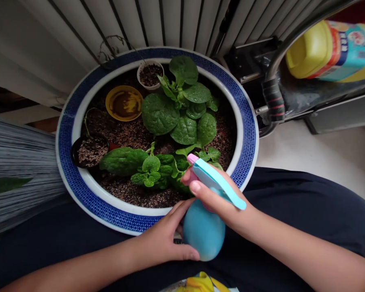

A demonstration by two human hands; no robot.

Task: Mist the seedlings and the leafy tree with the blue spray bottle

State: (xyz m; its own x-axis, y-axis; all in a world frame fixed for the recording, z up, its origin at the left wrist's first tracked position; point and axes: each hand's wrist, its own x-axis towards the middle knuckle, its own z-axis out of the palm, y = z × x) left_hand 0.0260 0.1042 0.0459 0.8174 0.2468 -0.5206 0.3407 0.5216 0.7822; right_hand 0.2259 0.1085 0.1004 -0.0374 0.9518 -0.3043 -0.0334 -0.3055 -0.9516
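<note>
Nearest me, one yellow bag (202, 282), partly in view, before dark trousers (307, 202). One blue spray bottle (203, 231), tilted, above the near rim of the basin: left hand (170, 235) cupped round its side, thumb by the base; right hand (223, 209) wrapped round its neck, most fingers hidden, so I cannot tell whether the trigger is squeezed. Pink nozzle (192, 159), pointed at the plants. Step in hand, by my judgement: misting leaves; the next move calls for steady aim and a trigger pull. One oval basin (115, 217), blue-rimmed, holding soil, low plants (150, 166), a black pot (74, 152) at left, broad leaves (184, 105), a yellow dish (108, 103) and a white cup (140, 77). Beyond: pale slats (170, 24).
</note>
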